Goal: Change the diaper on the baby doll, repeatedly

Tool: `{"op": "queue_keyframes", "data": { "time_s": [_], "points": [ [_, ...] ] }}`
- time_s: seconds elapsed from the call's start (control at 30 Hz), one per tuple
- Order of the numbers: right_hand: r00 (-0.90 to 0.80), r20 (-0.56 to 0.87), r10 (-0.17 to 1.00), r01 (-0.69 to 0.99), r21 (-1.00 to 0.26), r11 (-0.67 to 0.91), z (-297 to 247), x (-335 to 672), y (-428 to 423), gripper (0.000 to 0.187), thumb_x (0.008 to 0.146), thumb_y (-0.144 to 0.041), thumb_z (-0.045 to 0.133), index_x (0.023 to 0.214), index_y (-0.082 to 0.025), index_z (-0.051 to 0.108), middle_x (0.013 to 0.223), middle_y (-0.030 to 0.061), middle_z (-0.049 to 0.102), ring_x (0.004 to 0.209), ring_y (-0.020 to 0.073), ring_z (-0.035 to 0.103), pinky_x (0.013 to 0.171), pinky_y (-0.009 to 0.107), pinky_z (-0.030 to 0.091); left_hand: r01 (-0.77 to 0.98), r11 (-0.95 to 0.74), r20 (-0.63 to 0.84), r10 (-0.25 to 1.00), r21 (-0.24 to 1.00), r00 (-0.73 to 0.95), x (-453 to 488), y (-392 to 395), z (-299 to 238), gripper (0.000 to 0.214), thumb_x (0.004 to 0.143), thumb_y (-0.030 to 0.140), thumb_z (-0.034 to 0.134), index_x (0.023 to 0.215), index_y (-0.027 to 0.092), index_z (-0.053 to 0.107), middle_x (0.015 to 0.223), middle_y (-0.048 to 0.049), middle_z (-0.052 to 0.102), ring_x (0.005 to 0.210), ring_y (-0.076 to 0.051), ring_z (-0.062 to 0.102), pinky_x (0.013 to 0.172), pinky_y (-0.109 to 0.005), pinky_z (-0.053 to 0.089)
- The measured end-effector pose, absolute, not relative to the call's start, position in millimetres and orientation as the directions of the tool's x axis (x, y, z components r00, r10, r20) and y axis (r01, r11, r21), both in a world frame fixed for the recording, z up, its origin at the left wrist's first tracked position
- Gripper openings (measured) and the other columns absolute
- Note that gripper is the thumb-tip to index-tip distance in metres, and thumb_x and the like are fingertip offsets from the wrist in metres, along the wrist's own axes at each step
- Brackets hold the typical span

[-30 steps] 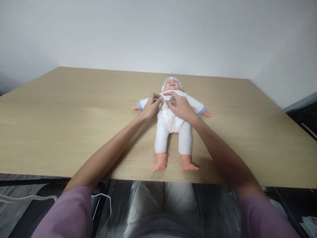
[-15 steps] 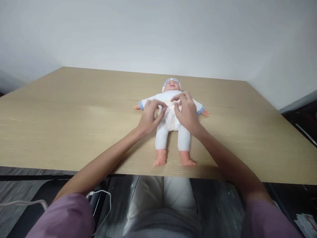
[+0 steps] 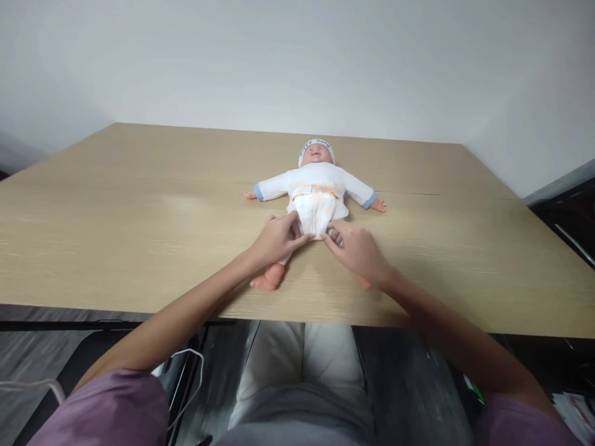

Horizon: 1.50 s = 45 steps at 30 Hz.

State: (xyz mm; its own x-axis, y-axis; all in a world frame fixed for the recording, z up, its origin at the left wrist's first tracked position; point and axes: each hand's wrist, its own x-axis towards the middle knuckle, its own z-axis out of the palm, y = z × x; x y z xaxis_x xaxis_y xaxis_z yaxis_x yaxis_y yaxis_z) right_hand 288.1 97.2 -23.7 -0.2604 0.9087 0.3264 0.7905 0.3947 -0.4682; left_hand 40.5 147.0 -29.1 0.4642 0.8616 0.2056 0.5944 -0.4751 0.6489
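Observation:
A baby doll (image 3: 300, 179) in a white suit with blue cuffs and a lettered white headband lies on its back, head away from me. Around its hips is a white diaper (image 3: 315, 214) with an orange-marked waistband. My left hand (image 3: 281, 238) pinches the diaper's lower edge at the doll's crotch, thumb and fingers closed. Opposite it, my right hand (image 3: 356, 248) pinches the other lower edge the same way. The doll's legs are spread and mostly hidden behind my hands; one foot (image 3: 268, 277) shows below my left hand.
The doll lies on a wide wooden table (image 3: 139, 229), its front edge close to my lap. A pale wall (image 3: 288, 62) stands behind it. A white cable (image 3: 201, 378) hangs below the table at left. Papers (image 3: 574, 415) lie at the lower right.
Both hands have moved down from the diaper's waistband to its lower edge at the crotch. The waistband is now uncovered, and the doll's legs have spread apart.

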Motion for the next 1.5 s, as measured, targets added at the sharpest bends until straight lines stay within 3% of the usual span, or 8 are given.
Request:
{"op": "queue_keyframes", "data": {
  "time_s": [0.2, 0.37, 0.5, 0.7, 0.9, 1.1, 1.37, 1.5],
  "points": [
    [-0.29, 0.423, 0.859, 0.812, -0.366, 0.455, -38, 277, 86, 0.014, 0.106, -0.035, 0.074, 0.104, -0.021, 0.07, 0.111, 0.011, 0.072, 0.101, 0.0304, 0.069, 0.086, 0.041, 0.053, 0.601, -0.575, 0.312, 0.814, 0.555, 0.491, 40, 146, -36, 0.047, 0.105, 0.057, 0.068, 0.077, 0.021, 0.058, 0.078, -0.0002, 0.069, 0.082, -0.022, 0.064, 0.097, -0.045, 0.04],
    [-0.305, 0.446, 0.841, 0.786, -0.381, 0.487, -45, 279, 81, 0.022, 0.106, -0.04, 0.073, 0.118, -0.022, 0.069, 0.133, 0.0148, 0.069, 0.114, 0.0353, 0.065, 0.1, 0.049, 0.054, 0.527, -0.604, 0.392, 0.794, 0.597, 0.466, 37, 142, -37, 0.029, 0.103, 0.049, 0.072, 0.094, 0.021, 0.068, 0.122, -0.0093, 0.073, 0.116, -0.029, 0.067, 0.107, -0.046, 0.045],
    [-0.301, 0.429, 0.852, 0.768, -0.421, 0.483, -45, 278, 83, 0.023, 0.106, -0.041, 0.072, 0.12, -0.023, 0.066, 0.131, 0.0138, 0.072, 0.113, 0.0357, 0.065, 0.102, 0.051, 0.053, 0.497, -0.625, 0.403, 0.775, 0.602, 0.487, 38, 141, -35, 0.023, 0.106, 0.044, 0.069, 0.101, 0.022, 0.068, 0.133, -0.0109, 0.072, 0.127, -0.03, 0.065, 0.113, -0.047, 0.045],
    [-0.195, 0.396, 0.897, 0.735, -0.547, 0.401, -44, 275, 90, 0.024, 0.102, -0.045, 0.074, 0.11, -0.024, 0.064, 0.103, 0.0092, 0.074, 0.097, 0.0315, 0.066, 0.089, 0.045, 0.053, 0.548, -0.587, 0.331, 0.802, 0.596, 0.498, 40, 146, -36, 0.03, 0.103, 0.048, 0.067, 0.09, 0.023, 0.057, 0.093, -0.0038, 0.068, 0.099, -0.027, 0.06, 0.101, -0.045, 0.045],
    [0.023, 0.33, 0.944, 0.597, -0.762, 0.252, -35, 283, 94, 0.029, 0.096, -0.044, 0.079, 0.112, -0.027, 0.061, 0.116, 0.0074, 0.08, 0.088, 0.0256, 0.072, 0.084, 0.043, 0.055, 0.331, -0.359, 0.25, 0.91, 0.873, 0.33, 40, 152, -47, 0.043, 0.09, 0.051, 0.083, 0.105, 0.024, 0.054, 0.104, -0.0039, 0.069, 0.095, -0.023, 0.064, 0.086, -0.038, 0.051],
    [-0.006, 0.352, 0.936, 0.678, -0.687, 0.262, -25, 292, 92, 0.016, 0.099, -0.042, 0.08, 0.097, -0.028, 0.072, 0.113, 0.0059, 0.086, 0.106, 0.0322, 0.073, 0.102, 0.051, 0.054, 0.201, -0.228, 0.181, 0.957, 0.953, 0.226, 42, 148, -55, 0.06, 0.08, 0.049, 0.094, 0.119, 0.023, 0.056, 0.116, -0.007, 0.075, 0.105, -0.024, 0.073, 0.091, -0.038, 0.056],
    [-0.069, 0.299, 0.952, 0.691, -0.674, 0.262, -27, 289, 92, 0.018, 0.101, -0.045, 0.078, 0.103, -0.027, 0.08, 0.103, 0.0056, 0.085, 0.099, 0.0312, 0.067, 0.096, 0.047, 0.052, 0.424, -0.341, 0.22, 0.925, 0.839, 0.309, 45, 138, -38, 0.039, 0.093, 0.057, 0.083, 0.103, 0.021, 0.075, 0.106, -0.0057, 0.079, 0.103, -0.028, 0.07, 0.094, -0.042, 0.054],
    [-0.025, 0.274, 0.961, 0.667, -0.711, 0.221, -31, 291, 92, 0.021, 0.101, -0.048, 0.076, 0.103, -0.027, 0.081, 0.106, 0.006, 0.083, 0.098, 0.0301, 0.065, 0.092, 0.045, 0.053, 0.297, -0.256, 0.141, 0.923, 0.92, 0.358, 44, 144, -36, 0.044, 0.097, 0.064, 0.077, 0.096, 0.02, 0.075, 0.096, -0.0046, 0.076, 0.093, -0.025, 0.066, 0.084, -0.038, 0.052]
  ]
}}
